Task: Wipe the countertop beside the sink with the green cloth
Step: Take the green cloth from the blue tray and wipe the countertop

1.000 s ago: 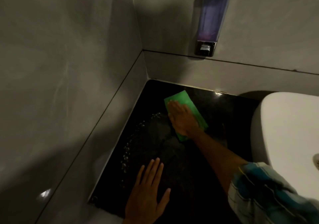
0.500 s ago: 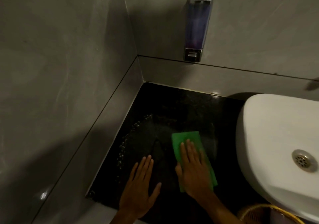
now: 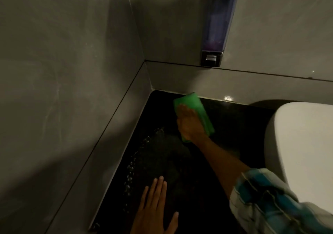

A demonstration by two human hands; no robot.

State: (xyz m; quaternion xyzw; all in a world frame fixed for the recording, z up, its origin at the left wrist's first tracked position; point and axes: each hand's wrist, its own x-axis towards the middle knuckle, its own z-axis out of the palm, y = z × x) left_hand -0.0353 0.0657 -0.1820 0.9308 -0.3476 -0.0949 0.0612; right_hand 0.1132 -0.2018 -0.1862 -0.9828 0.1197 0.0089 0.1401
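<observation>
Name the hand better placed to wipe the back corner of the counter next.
Right. The right hand presses the green cloth flat near the back wall, beside that corner; the left hand lies empty at the front edge.

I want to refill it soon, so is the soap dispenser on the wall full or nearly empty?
Nearly empty. The soap dispenser shows purple liquid only near the bottom of its clear body.

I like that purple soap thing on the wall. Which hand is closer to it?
The right hand, pressing the green cloth just below the purple wall-mounted soap dispenser. The left hand lies flat much nearer the person.
</observation>
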